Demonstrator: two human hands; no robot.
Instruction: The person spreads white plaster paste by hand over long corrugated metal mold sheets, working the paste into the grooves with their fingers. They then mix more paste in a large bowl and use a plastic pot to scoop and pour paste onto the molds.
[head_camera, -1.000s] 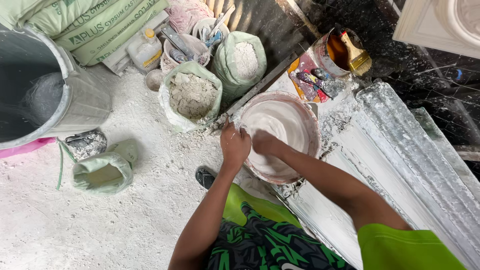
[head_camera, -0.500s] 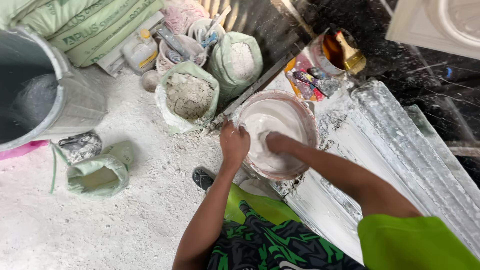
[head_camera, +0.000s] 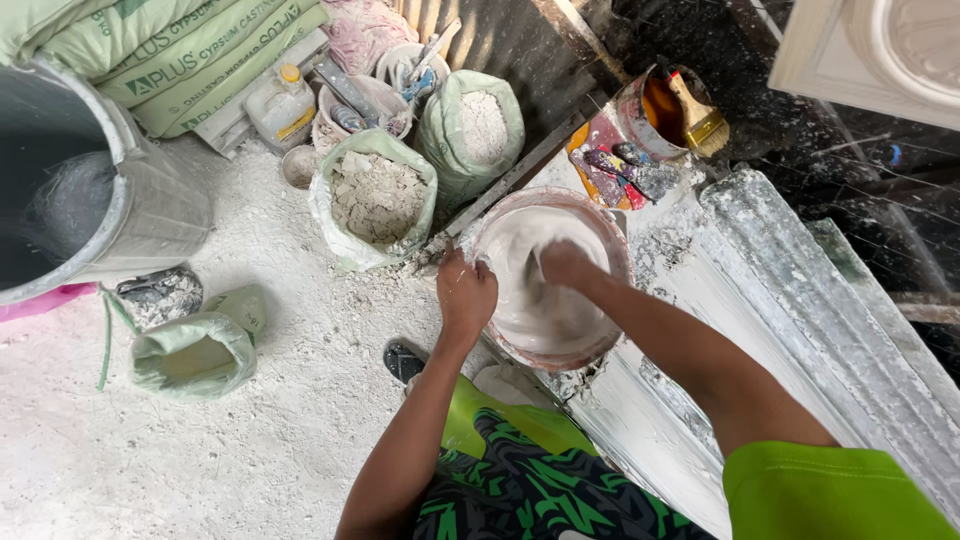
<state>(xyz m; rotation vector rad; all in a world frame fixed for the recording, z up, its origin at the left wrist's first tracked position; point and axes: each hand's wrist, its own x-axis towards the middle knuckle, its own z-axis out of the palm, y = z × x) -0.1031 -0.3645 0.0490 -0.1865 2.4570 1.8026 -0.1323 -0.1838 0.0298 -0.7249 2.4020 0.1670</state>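
The person crouches over a round basin (head_camera: 548, 285) of wet white plaster mix, which rests on the near end of a long white moulded cornice strip (head_camera: 800, 300). The left hand (head_camera: 466, 295) is closed over the basin's near-left rim, pinning it steady. The right hand (head_camera: 565, 265) is down inside the mix, coated white and blurred, so I cannot tell whether its fingers are spread or curled.

To my eye the work is hand-mixing, and doing it well means keeping that rim grip firm (the basin sits on an uneven ridge and could tip), sweeping along the wall and bottom so no dry lumps hide there, and staying low so nothing slops over the edge.

Just left of the basin an open sack of broken plaster chunks (head_camera: 375, 195) stands on the dusty floor, with a second sack of white powder (head_camera: 478, 125) behind it. A brush (head_camera: 695, 110) leans in a tub beyond the basin.
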